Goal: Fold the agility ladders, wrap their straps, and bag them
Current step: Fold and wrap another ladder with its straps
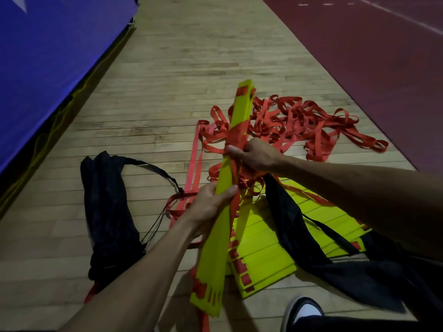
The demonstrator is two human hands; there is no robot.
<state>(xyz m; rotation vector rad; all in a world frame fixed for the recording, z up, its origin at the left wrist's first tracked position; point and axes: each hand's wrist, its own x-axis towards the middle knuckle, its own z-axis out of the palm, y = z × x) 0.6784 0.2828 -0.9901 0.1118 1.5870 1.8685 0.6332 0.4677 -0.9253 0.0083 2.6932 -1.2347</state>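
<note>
A folded bundle of yellow ladder rungs is held up slanting over the wooden floor. My left hand grips its middle from the left. My right hand grips it higher up, over red strap wound round the rungs. More loose red strap lies in a tangle on the floor beyond. A second stack of yellow rungs lies flat below, partly covered by a black bag. Another black drawstring bag lies to the left.
A blue padded mat runs along the left. A dark red track surface borders the wooden floor on the right. A black and white shoe shows at the bottom edge.
</note>
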